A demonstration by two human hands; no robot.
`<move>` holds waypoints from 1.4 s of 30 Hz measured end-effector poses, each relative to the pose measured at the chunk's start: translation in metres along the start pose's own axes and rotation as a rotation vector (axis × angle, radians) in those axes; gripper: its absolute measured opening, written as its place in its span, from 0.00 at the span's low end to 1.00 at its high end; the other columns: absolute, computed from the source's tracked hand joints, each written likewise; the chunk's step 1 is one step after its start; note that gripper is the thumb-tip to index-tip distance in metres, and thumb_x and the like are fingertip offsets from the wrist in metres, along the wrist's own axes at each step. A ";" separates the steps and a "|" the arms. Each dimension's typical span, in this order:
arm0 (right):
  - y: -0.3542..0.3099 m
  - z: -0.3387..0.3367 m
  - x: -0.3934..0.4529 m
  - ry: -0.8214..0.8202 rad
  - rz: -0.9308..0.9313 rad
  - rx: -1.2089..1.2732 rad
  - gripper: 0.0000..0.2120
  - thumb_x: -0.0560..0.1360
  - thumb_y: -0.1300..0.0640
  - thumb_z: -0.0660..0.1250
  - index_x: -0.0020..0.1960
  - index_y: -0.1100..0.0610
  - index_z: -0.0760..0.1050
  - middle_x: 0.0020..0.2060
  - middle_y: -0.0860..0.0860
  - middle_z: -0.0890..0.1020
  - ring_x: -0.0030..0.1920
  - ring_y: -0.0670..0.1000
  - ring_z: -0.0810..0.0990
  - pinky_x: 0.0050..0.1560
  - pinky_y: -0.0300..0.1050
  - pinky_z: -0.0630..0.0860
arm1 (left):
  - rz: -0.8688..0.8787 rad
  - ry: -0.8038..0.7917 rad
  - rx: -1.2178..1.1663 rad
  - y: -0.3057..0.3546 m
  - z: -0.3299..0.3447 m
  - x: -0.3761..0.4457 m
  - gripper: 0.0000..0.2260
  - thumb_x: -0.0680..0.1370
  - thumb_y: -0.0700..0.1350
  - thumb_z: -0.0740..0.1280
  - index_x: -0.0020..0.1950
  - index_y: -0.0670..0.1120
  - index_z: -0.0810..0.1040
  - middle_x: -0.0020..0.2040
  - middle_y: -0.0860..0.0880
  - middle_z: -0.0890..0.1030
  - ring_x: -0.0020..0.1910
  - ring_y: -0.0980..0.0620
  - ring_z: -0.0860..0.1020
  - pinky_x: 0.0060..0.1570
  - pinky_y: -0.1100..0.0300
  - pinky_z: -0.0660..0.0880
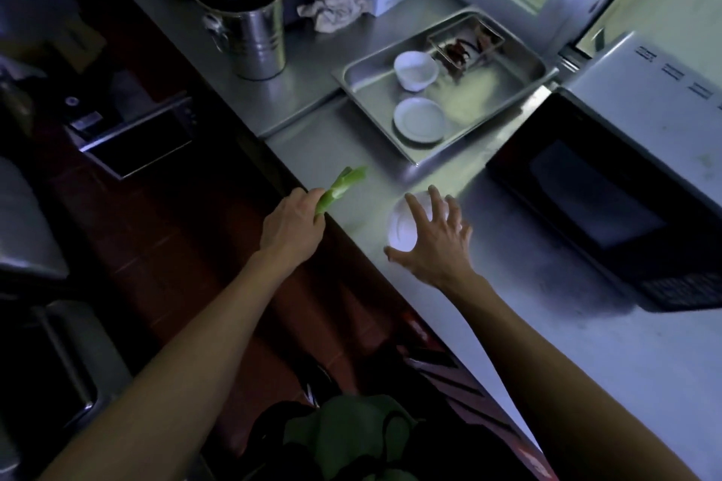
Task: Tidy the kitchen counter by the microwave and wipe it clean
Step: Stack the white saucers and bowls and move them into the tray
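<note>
the right hand [431, 236] is spread wide over a small white dish [402, 226] on the steel counter [351, 31] just before the microwave [609, 199], fingertips at its rim; whether it grasps, i cannot tell. the left hand [291, 225] clenches one green vegetable strip [340, 185] past the counter's edge. beyond, one metal tray [371, 70] holds two white dishes, a bowl [415, 70] and a saucer [419, 120]. one steel bucket [244, 18], one crumpled rag [338, 2].

right hand [431, 236] covers part of the white bowl [402, 230].
</note>
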State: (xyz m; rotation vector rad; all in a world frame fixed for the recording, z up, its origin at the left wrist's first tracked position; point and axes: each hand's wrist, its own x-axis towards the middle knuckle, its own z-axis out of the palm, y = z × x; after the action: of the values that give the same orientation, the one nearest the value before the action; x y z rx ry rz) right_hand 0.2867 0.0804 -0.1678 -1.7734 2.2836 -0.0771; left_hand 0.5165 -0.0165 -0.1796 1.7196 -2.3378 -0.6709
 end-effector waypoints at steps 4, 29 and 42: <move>-0.018 -0.001 0.031 0.010 -0.012 -0.006 0.51 0.63 0.31 0.73 0.78 0.44 0.53 0.79 0.53 0.50 0.77 0.64 0.49 0.68 0.70 0.61 | 0.006 0.014 0.002 -0.016 -0.014 0.027 0.19 0.80 0.48 0.63 0.71 0.52 0.70 0.55 0.47 0.74 0.53 0.45 0.76 0.47 0.48 0.75; 0.017 -0.016 0.263 0.145 0.246 0.194 0.47 0.61 0.29 0.67 0.75 0.42 0.54 0.78 0.51 0.51 0.76 0.63 0.52 0.68 0.68 0.60 | 0.200 -0.063 0.024 0.029 -0.060 0.285 0.15 0.76 0.47 0.65 0.61 0.57 0.76 0.48 0.47 0.77 0.48 0.41 0.78 0.47 0.47 0.77; 0.038 -0.002 0.332 0.024 0.419 0.121 0.50 0.65 0.29 0.67 0.78 0.44 0.49 0.79 0.53 0.47 0.77 0.64 0.48 0.70 0.69 0.58 | 0.409 -0.221 -0.039 0.077 -0.043 0.390 0.20 0.74 0.46 0.65 0.66 0.58 0.76 0.51 0.49 0.79 0.50 0.43 0.78 0.50 0.47 0.77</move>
State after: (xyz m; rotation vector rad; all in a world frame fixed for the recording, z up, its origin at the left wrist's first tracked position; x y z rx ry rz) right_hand 0.1744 -0.2286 -0.2271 -1.2136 2.5545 -0.1554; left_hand 0.3400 -0.3748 -0.1586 1.1425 -2.6871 -0.8527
